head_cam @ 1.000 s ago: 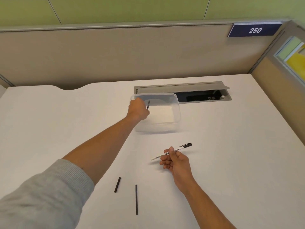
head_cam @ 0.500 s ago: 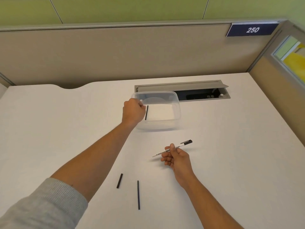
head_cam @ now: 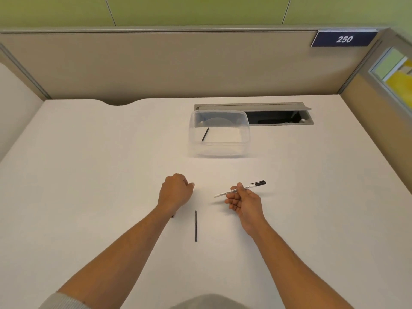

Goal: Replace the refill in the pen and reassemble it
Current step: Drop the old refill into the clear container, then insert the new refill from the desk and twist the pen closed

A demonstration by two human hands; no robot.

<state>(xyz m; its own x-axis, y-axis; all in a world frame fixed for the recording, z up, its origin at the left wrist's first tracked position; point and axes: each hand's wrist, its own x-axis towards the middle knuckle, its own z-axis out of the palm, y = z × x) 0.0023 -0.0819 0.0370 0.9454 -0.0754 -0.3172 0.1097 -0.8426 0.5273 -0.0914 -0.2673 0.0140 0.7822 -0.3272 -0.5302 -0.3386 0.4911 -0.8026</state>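
Observation:
My right hand (head_cam: 244,201) holds a white pen barrel (head_cam: 239,188) with a black capped end, tilted up to the right above the desk. My left hand (head_cam: 176,190) hovers over the desk to the left of it, fingers curled in, with nothing seen in it. A thin black refill (head_cam: 195,226) lies on the desk between my forearms. A short black pen piece (head_cam: 172,216) is almost wholly hidden under my left wrist. Another black refill (head_cam: 205,134) lies inside the clear plastic container (head_cam: 223,150) further back.
A white desk (head_cam: 89,175) spreads to both sides. Behind the container is an open cable hatch (head_cam: 278,118) set in the desk. Beige partition walls close the back and right; a sign reads 250 (head_cam: 344,39).
My left hand let go of the black refill in the container and drew back toward me, now near the loose parts. The right hand kept hold of the pen barrel.

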